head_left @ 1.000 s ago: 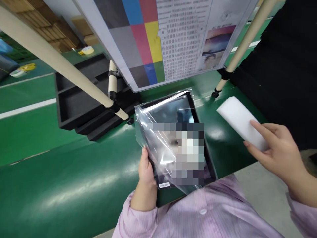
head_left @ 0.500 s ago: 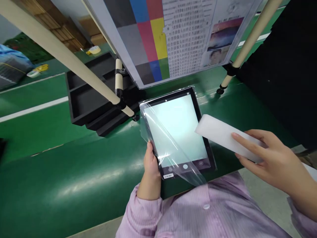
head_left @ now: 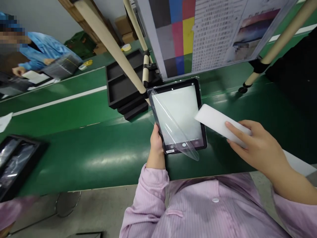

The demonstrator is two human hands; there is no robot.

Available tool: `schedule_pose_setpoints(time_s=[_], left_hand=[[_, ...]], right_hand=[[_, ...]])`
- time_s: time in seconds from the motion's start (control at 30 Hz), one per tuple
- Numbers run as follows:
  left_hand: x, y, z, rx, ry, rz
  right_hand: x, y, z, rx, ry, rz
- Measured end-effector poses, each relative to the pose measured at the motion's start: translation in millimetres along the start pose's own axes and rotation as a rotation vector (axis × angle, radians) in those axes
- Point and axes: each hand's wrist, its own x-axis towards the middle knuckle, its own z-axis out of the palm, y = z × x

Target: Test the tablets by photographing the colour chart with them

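Observation:
My left hand [head_left: 158, 142] is closed on the lower left edge of a black-framed tablet [head_left: 182, 115], thumb in front. The tablet is tilted toward me, its screen lit pale with a row of round icons near the bottom. A clear plastic film [head_left: 170, 127] is partly peeled, folded diagonally across the screen's left side and hanging past the bottom edge. In my right hand [head_left: 255, 142] is a long white strip [head_left: 218, 120], pinched between fingers and thumb. Its far end reaches the tablet's right edge; I cannot tell whether they touch.
Behind the tablet stands a printed colour chart [head_left: 175, 39] on a frame of beige pipes [head_left: 109, 43]. Black trays [head_left: 123, 82] are stacked left of it. A black tray [head_left: 32, 155] with plastic-wrapped items lies at far left. Across the green bench [head_left: 99, 162], a person in blue [head_left: 47, 46] handles items.
The view has swung left and up, bringing in the co-worker and the left tray. The screen looks greyer and less bright. Both hands keep their holds.

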Motion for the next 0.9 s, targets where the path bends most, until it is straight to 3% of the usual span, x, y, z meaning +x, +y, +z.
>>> schedule_pose_setpoints(time_s=[0.3, 0.43, 0.53, 0.63, 0.77, 0.83, 0.9], left_hand=[[3.7, -2.4, -7.0, -0.025, -0.014, 0.052], [4.0, -5.0, -11.0, -0.019, -0.062, 0.044], [2.7, -6.8, -11.0, -0.010, -0.119, 0.040], [-2.2, -8.6, -6.9, -0.006, -0.204, 0.032], [-10.0, -9.1, -0.3, -0.009, -0.428, 0.034], [-11.8, -8.5, 1.3, 0.012, -0.488, 0.034], [-12.0, -8.5, 1.5, 0.025, -0.466, 0.020]], right_hand=[[-3.9, 0.9, 16.0, -0.070, 0.093, -0.077], [-5.7, 3.6, 12.0, -0.081, 0.119, -0.086], [-2.9, 21.4, 4.5, -0.118, 0.134, -0.097], [-0.9, 57.3, 3.6, -0.238, 0.120, 0.070], [-4.2, 100.1, 24.2, -0.349, 0.032, 0.256], [-2.3, 100.5, 37.0, -0.327, 0.036, 0.316], [5.3, 83.1, 45.3, -0.138, 0.047, 0.353]])
